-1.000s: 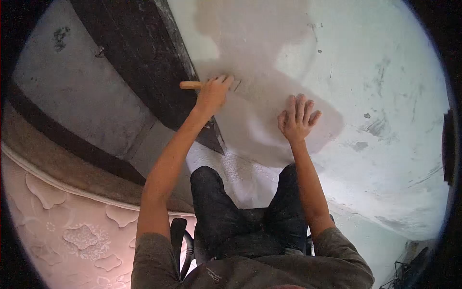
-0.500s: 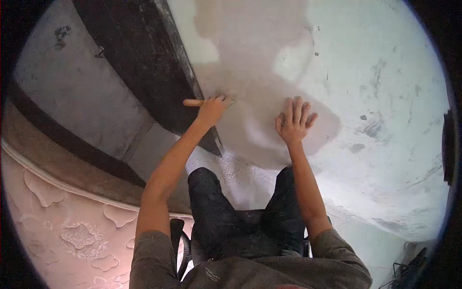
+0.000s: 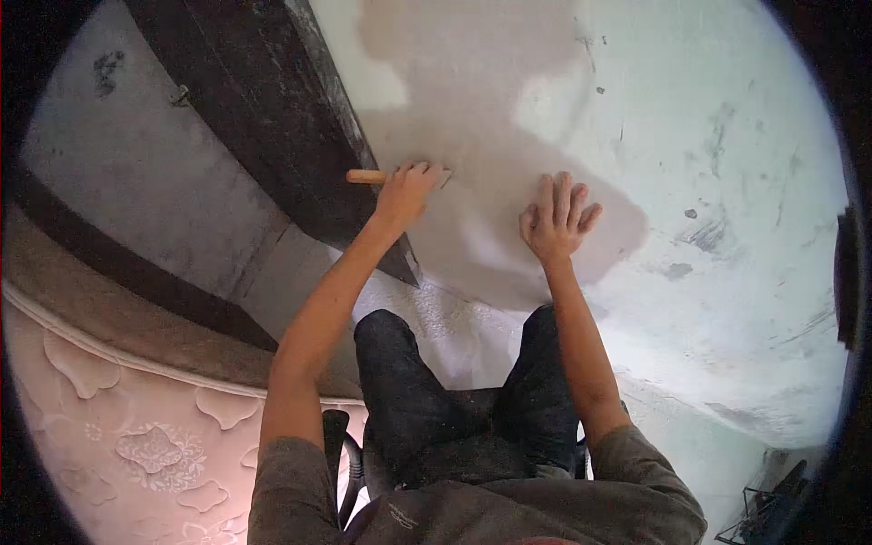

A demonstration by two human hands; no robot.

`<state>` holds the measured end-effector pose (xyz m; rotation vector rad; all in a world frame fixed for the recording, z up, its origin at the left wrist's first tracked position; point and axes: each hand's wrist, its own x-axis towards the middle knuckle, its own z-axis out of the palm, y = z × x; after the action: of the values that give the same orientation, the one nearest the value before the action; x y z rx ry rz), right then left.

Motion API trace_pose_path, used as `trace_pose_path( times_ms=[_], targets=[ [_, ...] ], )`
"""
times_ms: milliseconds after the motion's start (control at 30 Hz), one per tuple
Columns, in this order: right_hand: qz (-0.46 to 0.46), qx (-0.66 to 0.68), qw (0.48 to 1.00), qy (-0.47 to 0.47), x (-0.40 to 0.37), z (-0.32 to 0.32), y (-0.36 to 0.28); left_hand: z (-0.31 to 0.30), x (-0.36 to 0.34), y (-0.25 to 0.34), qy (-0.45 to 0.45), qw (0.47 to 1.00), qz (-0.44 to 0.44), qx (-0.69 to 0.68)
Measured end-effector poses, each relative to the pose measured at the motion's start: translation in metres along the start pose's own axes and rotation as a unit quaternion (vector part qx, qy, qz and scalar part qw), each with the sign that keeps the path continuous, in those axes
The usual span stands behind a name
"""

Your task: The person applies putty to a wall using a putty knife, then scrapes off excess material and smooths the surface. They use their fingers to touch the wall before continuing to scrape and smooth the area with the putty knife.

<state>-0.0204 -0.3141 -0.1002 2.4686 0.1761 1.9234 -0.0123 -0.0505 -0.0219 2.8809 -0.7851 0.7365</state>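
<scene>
My left hand [image 3: 408, 197] is closed around a putty knife with an orange wooden handle [image 3: 366, 176]. The handle sticks out to the left, and a bit of the blade shows at the right of my fingers, against the wall. Both hands are at the pale wall [image 3: 718, 191], over a large greyish-beige patch [image 3: 481, 127] that looks smoothed over. Palm down on that patch, my right hand [image 3: 553, 222] rests with its fingers stretched out and holds nothing.
A dark wooden door frame [image 3: 272, 118] borders the patch on the left. A pink floral mattress [image 3: 163, 436] lies at lower left. My knees stand close to the wall above a floor strewn with white specks [image 3: 436, 318]. A dark rack-like object [image 3: 772, 500] is at lower right.
My left hand has shifted slightly right and up along the wall with the putty knife, and more of the blade shows. My right hand stays in nearly the same place.
</scene>
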Motion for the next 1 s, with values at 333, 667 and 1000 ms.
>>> trace_pose_path(
  times_ms=[333,667,1000],
  targets=[
    [-0.028,0.003,0.999,0.019,0.002,-0.001,0.002,-0.016,-0.002,0.021,0.005,0.997,-0.074,-0.013],
    [-0.011,0.01,1.0,0.002,0.001,0.001,0.002,-0.019,0.004,0.029,0.036,0.993,-0.106,-0.022],
    [-0.019,0.019,1.0,0.006,0.001,0.001,0.003,-0.019,0.006,0.037,0.022,0.986,-0.161,-0.027]
  ],
)
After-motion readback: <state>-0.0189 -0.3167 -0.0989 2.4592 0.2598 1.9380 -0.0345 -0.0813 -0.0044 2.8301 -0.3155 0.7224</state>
